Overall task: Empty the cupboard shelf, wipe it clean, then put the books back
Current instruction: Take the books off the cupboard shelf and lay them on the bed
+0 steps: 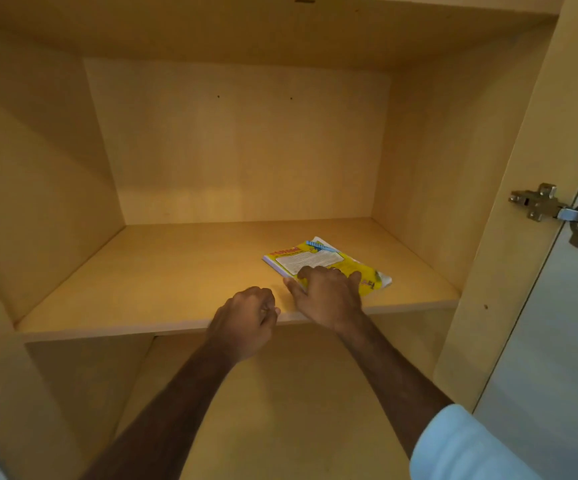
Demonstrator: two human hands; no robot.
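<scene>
One thin yellow-covered book (pixel 322 263) on the light wood cupboard shelf (pixel 163 271), lying flat, right of shelf centre and close to the shelf's front edge, turned at an angle to that edge. White text panel and a blue strip on the cover; print too small to read.

Right hand (pixel 327 294) rests on the book's near corner — fingers spread and bent over the cover, thumb at the book's left edge. Whether it truly pinches the book or just presses on it, cannot tell. Rolled-up pale blue sleeve (pixel 460 445) on that arm.

Left hand (pixel 246 320) sits just left of the book, at the shelf's front edge, fingers curled into a loose fist — nothing visibly held, not touching the book.

Metal door hinge (pixel 550 207) on the cupboard's side panel, well right of the book, with the pale open door (pixel 557 358) attached.
</scene>
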